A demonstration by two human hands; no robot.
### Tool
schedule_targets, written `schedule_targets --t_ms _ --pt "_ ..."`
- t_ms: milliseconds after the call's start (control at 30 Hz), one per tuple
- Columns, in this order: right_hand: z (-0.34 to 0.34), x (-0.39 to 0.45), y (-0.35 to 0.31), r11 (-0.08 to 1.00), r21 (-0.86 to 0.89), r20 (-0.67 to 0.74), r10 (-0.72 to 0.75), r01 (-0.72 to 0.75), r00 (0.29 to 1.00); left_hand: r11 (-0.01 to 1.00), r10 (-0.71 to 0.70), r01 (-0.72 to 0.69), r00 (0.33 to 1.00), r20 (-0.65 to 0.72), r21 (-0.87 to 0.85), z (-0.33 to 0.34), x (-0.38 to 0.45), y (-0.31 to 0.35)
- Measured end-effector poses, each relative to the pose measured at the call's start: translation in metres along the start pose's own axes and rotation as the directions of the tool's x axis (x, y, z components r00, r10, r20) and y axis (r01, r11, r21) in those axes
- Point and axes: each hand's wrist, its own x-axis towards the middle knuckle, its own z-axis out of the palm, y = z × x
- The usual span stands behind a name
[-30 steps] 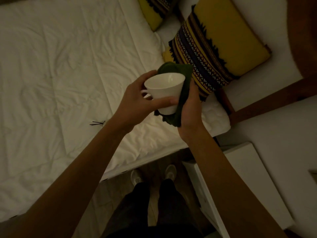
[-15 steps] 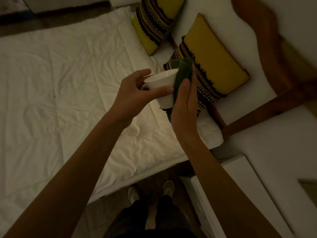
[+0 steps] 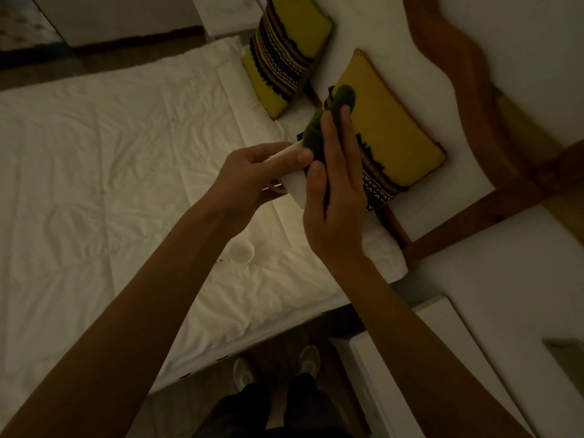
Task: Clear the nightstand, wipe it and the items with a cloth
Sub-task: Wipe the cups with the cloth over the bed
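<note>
Your left hand (image 3: 249,175) grips the white ceramic cup (image 3: 295,184) above the bed (image 3: 126,153); your right hand (image 3: 331,197) presses the dark green cloth (image 3: 328,121) against it; the white nightstand tabletop (image 3: 442,358) looks cleared, cup-wiping unfinished

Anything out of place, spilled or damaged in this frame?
One oddity: a small white container sits on the bed's white duvet with dark specks beside it, possibly crumbs or a spill; too dim to tell. Nothing looks damaged.

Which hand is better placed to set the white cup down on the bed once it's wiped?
Left. The left hand has the white ceramic cup in its grip, over the white bed. The right hand is busy pressing the dark green cloth against it.
</note>
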Motion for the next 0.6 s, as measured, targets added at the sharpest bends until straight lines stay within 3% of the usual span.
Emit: schedule_targets --t_ms 167,333,600 --pt "-0.003 0.008 -0.008 0.999 0.036 -0.073 -0.019 0.022 0.997 0.968 -0.002 0.02 0.997 0.073 -0.249 0.004 0.002 -0.002" --pt "0.004 -0.001 -0.004 0.994 -0.057 -0.086 -0.094 0.089 0.992 0.79 -0.019 0.122 0.985 0.174 -0.602 0.019 -0.003 -0.012" --pt "0.007 -0.03 0.014 0.972 -0.205 -0.041 -0.124 0.113 0.991 0.696 -0.076 0.218 0.97 0.231 -0.684 0.032 -0.005 -0.032"
